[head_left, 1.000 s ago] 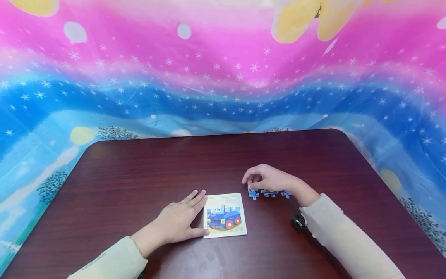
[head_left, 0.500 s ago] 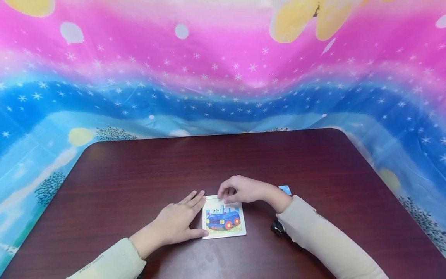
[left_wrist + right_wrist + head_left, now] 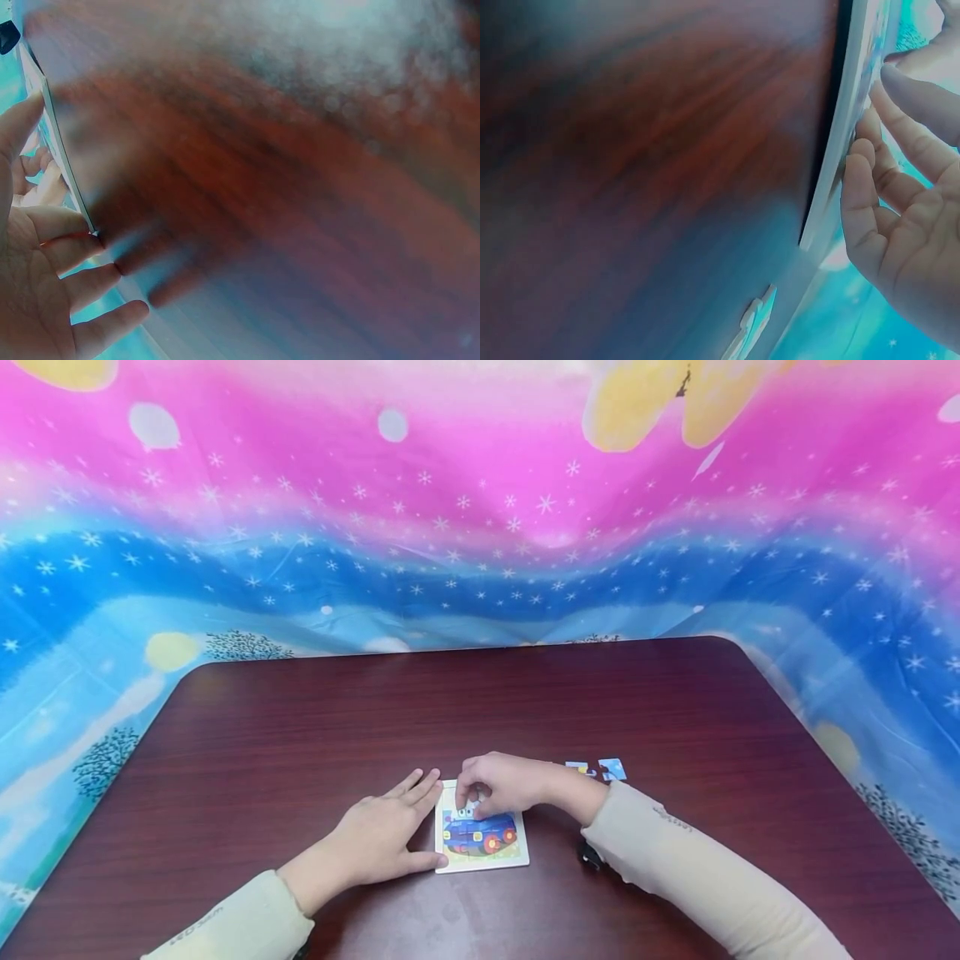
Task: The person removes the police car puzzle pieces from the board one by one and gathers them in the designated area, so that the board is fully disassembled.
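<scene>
A square jigsaw puzzle board (image 3: 525, 856) with a pale frame lies on the table, showing a blue car with eyes and red wheels. My left hand (image 3: 382, 839) rests flat at its left side, thumb and fingertips against the frame. Over the board's upper part, my right hand (image 3: 502, 783) pinches a puzzle piece with curled thumb and fingers; the piece is almost wholly hidden by them. In the right wrist view, the right fingers (image 3: 860, 180) sit right at the puzzle's surface. The left fingers (image 3: 94, 281) are spread along the board's edge in the left wrist view.
Loose light-blue puzzle pieces (image 3: 612, 768) lie right of the board, partly behind the right forearm. One piece (image 3: 754, 322) also shows low in the right wrist view. The dark brown table (image 3: 337, 718) backs onto a colourful cloth (image 3: 480, 527).
My right hand has moved left from the loose pieces onto the board's upper part, reaching further toward its left side. The left hand stays at the frame.
</scene>
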A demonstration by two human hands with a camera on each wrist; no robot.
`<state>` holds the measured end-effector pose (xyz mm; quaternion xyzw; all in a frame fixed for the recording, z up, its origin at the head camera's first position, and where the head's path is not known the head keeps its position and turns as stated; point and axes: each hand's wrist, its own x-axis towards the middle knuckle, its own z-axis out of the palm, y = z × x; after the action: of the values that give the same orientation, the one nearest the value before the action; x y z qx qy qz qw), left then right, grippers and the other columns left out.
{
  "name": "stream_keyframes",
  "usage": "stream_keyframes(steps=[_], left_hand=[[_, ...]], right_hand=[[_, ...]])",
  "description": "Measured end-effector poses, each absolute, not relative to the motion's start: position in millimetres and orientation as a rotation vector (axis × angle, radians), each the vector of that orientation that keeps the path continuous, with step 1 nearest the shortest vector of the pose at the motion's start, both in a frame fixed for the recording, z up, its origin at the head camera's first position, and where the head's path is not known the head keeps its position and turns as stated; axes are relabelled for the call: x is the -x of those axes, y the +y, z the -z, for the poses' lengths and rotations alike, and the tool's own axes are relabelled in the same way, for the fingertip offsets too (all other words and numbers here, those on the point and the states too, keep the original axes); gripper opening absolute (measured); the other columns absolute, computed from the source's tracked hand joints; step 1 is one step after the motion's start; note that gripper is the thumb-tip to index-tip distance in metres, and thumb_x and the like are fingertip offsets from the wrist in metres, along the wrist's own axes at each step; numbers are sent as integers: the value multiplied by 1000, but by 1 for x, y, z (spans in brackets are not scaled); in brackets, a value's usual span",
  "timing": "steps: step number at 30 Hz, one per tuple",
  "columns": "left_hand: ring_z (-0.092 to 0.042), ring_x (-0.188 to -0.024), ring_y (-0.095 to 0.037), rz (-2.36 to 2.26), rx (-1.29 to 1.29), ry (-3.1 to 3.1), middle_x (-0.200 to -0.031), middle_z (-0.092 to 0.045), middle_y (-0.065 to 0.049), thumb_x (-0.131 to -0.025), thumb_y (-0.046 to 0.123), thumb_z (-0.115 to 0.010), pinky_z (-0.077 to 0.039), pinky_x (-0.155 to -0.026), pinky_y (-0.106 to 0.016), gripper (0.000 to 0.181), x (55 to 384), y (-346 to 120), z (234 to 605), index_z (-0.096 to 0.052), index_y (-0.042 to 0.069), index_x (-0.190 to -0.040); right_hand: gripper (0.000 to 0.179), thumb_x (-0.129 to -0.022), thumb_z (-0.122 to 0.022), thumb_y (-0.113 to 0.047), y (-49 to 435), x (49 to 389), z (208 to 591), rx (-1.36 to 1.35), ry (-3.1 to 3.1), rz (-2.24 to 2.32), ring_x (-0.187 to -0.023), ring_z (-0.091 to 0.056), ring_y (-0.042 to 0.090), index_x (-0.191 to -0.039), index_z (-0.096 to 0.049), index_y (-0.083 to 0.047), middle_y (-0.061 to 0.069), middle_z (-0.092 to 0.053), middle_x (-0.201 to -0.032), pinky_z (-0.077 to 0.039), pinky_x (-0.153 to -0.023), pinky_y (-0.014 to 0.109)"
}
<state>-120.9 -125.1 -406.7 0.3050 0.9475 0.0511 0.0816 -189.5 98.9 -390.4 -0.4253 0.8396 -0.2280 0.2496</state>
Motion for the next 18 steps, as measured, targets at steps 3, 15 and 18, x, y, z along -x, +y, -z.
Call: stream_keyframes(steps=[3, 15, 18], left_hand=[[-37, -147, -26, -152, -917, 2831, -160, -38, -8, -83, 67, -64, -57, -81, -45, 93, 121, -125, 406, -43, 6, -150], [-36, -148, -26, -157, -912, 2821, -160, -37, -7, -83, 67, -64, -56, -82, -47, 93, 121, -124, 405, -43, 6, -150], [-36, -148, -26, -155, -906, 2822, -160, -37, -7, -83, 67, -64, -56, -81, -47, 93, 121, -124, 405, -43, 6, -150]], right_hand=[[17, -83, -75, -4, 96, 188, 391, 1181, 2307, 584, -80, -53, 6, -96, -71, -12, -1, -60, -91, -44, -76, 17], [21, -81, -77, -4, 94, 184, 393, 1176, 2377, 499, -84, -50, 6, -95, -66, -16, -5, -57, -91, -44, -82, 20], [21, -82, -77, -4, 94, 183, 394, 1182, 2377, 508, -86, -51, 6, -95, -65, -16, -5, -58, -91, -44, -84, 21]])
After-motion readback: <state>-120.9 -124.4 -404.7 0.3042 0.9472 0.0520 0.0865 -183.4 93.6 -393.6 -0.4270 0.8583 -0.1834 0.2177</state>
